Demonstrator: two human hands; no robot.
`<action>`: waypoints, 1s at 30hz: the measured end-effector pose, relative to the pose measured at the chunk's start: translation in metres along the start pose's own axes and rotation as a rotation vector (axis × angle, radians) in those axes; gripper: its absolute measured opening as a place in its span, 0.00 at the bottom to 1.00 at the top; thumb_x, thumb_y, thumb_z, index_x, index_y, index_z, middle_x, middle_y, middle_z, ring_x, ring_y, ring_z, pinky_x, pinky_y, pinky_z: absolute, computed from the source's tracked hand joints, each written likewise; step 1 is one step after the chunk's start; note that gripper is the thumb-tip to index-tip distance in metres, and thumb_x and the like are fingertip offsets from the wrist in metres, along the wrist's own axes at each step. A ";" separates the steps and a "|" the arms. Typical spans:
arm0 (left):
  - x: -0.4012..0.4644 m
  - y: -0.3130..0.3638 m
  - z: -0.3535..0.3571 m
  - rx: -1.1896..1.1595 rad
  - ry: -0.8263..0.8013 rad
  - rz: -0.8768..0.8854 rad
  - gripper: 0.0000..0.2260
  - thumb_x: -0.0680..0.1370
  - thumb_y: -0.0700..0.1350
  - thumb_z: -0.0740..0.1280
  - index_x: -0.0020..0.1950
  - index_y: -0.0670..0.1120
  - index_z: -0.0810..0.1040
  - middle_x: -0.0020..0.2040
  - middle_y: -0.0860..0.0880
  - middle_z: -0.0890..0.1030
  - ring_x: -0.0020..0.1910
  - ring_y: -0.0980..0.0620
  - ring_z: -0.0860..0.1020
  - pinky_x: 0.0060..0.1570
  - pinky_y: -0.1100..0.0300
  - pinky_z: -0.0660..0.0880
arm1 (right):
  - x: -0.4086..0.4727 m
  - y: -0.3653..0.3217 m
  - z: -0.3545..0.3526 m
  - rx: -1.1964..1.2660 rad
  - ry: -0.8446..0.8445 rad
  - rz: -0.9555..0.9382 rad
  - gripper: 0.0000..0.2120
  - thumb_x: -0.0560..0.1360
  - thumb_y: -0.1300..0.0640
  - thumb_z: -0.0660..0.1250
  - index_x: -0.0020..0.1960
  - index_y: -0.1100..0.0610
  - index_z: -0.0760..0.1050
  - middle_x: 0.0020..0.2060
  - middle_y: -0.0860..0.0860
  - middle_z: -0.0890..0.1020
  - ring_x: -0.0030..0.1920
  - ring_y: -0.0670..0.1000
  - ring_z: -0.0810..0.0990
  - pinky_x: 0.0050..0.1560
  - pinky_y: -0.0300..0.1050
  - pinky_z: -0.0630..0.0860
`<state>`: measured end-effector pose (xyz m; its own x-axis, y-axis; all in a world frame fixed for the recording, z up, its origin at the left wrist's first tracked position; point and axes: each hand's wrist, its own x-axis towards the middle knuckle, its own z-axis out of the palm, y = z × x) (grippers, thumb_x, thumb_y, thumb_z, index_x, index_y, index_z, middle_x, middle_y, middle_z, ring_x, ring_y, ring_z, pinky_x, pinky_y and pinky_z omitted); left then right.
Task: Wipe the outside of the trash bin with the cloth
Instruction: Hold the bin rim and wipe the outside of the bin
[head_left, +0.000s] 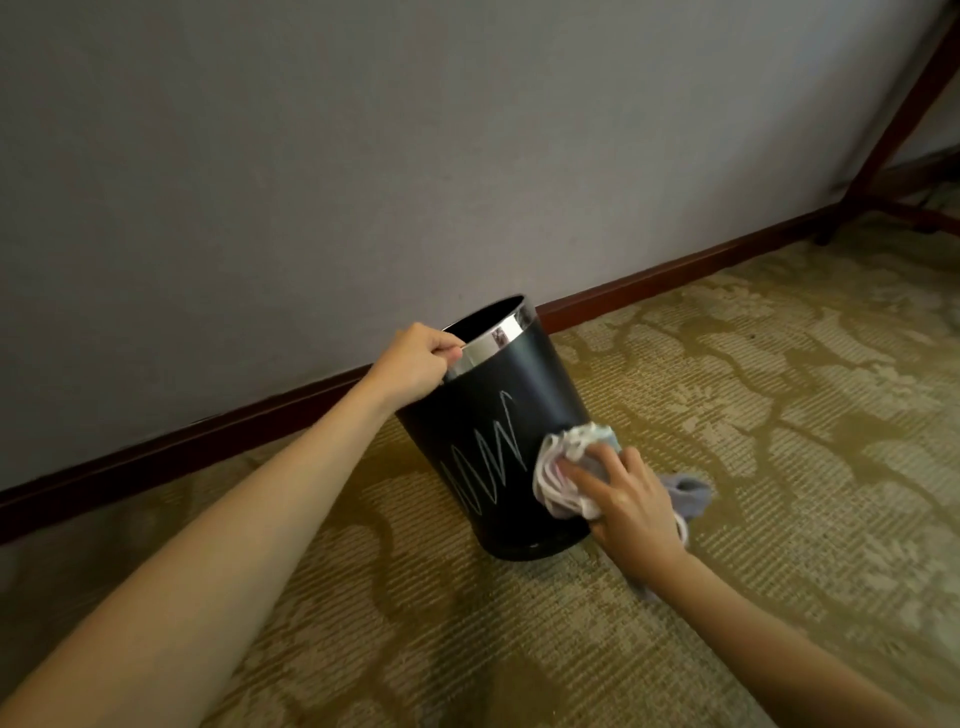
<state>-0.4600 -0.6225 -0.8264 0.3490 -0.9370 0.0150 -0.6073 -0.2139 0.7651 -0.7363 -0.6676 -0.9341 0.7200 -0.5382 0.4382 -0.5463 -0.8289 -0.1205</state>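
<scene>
A black trash bin (498, 415) with a shiny chrome band at its rim stands on the carpet near the wall. A white zigzag scribble (488, 457) runs across its near side. My left hand (415, 364) grips the rim at the near left edge. My right hand (628, 493) presses a bunched grey and white cloth (566, 457) against the bin's lower right side, just right of the scribble. Part of the cloth trails behind my hand onto the carpet.
A grey wall (363, 156) with a dark wood skirting board (208, 441) runs behind the bin. The floor is patterned olive carpet (753, 415). Dark wooden furniture legs (893, 130) stand at the far right.
</scene>
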 end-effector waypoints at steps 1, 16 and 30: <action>0.000 -0.001 -0.002 0.001 0.003 -0.008 0.11 0.79 0.42 0.61 0.46 0.50 0.83 0.40 0.56 0.83 0.42 0.62 0.77 0.38 0.69 0.66 | -0.008 0.003 0.000 -0.006 -0.029 -0.015 0.29 0.58 0.69 0.75 0.57 0.53 0.80 0.50 0.56 0.80 0.40 0.59 0.75 0.31 0.51 0.74; 0.012 0.028 0.014 -0.028 -0.053 -0.041 0.12 0.79 0.43 0.63 0.37 0.44 0.78 0.39 0.46 0.79 0.44 0.50 0.79 0.47 0.58 0.73 | 0.025 0.003 -0.002 -0.043 0.085 -0.026 0.28 0.57 0.70 0.73 0.55 0.55 0.81 0.51 0.58 0.80 0.41 0.61 0.74 0.32 0.47 0.70; 0.021 0.052 0.029 0.028 -0.015 -0.035 0.19 0.78 0.41 0.63 0.29 0.46 0.63 0.26 0.50 0.61 0.26 0.53 0.62 0.34 0.59 0.62 | 0.056 -0.008 -0.005 -0.009 0.200 0.004 0.26 0.60 0.70 0.69 0.57 0.54 0.80 0.53 0.57 0.79 0.42 0.60 0.73 0.35 0.45 0.66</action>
<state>-0.5047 -0.6609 -0.8049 0.3599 -0.9327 -0.0218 -0.6149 -0.2547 0.7464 -0.6940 -0.6903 -0.9040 0.6191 -0.4996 0.6059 -0.5531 -0.8251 -0.1152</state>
